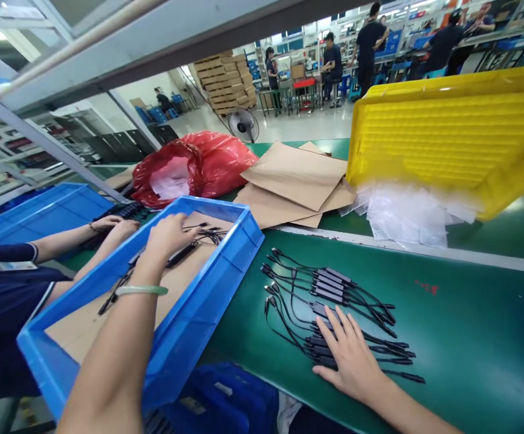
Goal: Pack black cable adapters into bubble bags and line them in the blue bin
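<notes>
Inside the blue bin (pixel 212 310), my left hand (pixel 167 241) bends over black adapter cables (pixel 210 234), its fingers curled round a cable whose end sticks out beside the fingertips. A green bangle circles the wrist. My right hand (pixel 350 358) lies open, fingers spread, on a row of black cables with grey box-shaped modules (pixel 332 283) on the green table (pixel 470 325). These cables lie roughly parallel, plugs towards the bin. The palm and fingers cover part of the nearer modules.
A co-worker's hands (pixel 115 226) handle dark items beyond the bin's left side. Behind stand a red plastic bag (pixel 226 163), cardboard sheets (pixel 298 175), clear plastic bags (pixel 406 217) and a tilted yellow tray (pixel 438 132). A metal shelf beam (pixel 108 57) crosses overhead.
</notes>
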Demonstrator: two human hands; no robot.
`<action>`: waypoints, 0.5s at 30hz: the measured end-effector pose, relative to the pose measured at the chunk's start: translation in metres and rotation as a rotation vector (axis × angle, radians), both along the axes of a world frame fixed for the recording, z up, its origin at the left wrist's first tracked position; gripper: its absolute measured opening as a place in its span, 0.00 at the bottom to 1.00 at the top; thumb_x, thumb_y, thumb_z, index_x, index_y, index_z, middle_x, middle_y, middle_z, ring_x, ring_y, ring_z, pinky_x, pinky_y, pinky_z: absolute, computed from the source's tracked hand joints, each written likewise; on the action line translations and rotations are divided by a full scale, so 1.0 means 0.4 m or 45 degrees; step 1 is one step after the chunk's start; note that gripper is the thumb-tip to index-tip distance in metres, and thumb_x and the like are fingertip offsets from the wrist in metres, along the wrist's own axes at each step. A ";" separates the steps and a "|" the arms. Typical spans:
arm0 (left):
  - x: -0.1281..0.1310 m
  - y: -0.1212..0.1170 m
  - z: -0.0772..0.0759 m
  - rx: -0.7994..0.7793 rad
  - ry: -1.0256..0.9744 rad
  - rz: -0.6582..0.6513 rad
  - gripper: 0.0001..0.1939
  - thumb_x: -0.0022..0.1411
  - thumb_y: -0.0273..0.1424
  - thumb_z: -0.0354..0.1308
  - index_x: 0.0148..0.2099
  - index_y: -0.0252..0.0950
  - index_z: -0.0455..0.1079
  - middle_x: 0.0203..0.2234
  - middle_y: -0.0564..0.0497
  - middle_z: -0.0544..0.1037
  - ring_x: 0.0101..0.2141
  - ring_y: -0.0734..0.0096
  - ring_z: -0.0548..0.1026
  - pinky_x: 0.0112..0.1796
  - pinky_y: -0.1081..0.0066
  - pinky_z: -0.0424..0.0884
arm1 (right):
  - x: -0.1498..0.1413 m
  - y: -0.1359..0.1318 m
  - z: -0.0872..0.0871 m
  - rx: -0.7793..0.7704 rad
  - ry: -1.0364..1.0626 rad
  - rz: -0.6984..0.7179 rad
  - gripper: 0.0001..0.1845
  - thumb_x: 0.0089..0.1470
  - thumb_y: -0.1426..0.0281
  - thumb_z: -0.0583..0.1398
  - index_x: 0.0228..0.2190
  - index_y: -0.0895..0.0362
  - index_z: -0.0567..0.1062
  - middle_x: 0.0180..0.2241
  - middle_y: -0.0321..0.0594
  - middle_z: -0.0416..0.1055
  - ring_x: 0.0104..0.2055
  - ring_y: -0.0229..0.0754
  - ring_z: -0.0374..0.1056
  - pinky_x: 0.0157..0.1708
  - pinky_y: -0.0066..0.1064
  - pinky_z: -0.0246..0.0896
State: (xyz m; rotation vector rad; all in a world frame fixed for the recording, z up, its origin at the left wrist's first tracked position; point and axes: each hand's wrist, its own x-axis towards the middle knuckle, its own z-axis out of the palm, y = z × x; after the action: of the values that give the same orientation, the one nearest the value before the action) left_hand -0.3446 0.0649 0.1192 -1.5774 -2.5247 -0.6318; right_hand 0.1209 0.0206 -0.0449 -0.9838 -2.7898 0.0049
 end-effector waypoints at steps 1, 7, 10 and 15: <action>-0.034 -0.016 -0.021 -0.038 -0.030 0.082 0.22 0.49 0.52 0.56 0.30 0.37 0.60 0.25 0.48 0.65 0.38 0.45 0.70 0.42 0.37 0.64 | 0.000 0.000 -0.003 0.024 0.015 0.004 0.47 0.49 0.43 0.56 0.63 0.53 0.56 0.65 0.49 0.46 0.66 0.63 0.45 0.58 0.55 0.52; -0.136 -0.051 -0.143 -0.242 -0.116 0.388 0.31 0.36 0.52 0.67 0.26 0.38 0.53 0.37 0.38 0.70 0.50 0.34 0.64 0.46 0.38 0.62 | -0.002 0.000 -0.013 0.172 0.077 0.017 0.47 0.50 0.43 0.56 0.64 0.53 0.55 0.65 0.49 0.49 0.64 0.61 0.48 0.55 0.52 0.53; -0.155 -0.042 -0.162 -0.348 -0.141 0.460 0.26 0.43 0.45 0.68 0.31 0.32 0.60 0.49 0.32 0.66 0.55 0.36 0.60 0.51 0.42 0.59 | -0.001 0.001 -0.014 0.203 0.079 0.028 0.47 0.51 0.43 0.54 0.64 0.54 0.52 0.65 0.49 0.48 0.64 0.61 0.47 0.56 0.51 0.51; -0.171 -0.027 -0.160 -0.393 -0.237 0.525 0.17 0.49 0.37 0.66 0.32 0.32 0.64 0.44 0.41 0.70 0.51 0.54 0.66 0.51 0.53 0.61 | 0.005 0.002 -0.020 0.167 0.101 0.044 0.47 0.52 0.43 0.53 0.66 0.53 0.48 0.66 0.47 0.45 0.64 0.61 0.48 0.56 0.51 0.51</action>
State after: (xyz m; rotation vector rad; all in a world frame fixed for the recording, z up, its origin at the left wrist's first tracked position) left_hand -0.4131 0.0542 0.0550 -1.0436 -3.0805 -0.3641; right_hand 0.1227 0.0214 -0.0529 -0.8839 -2.6956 -0.1300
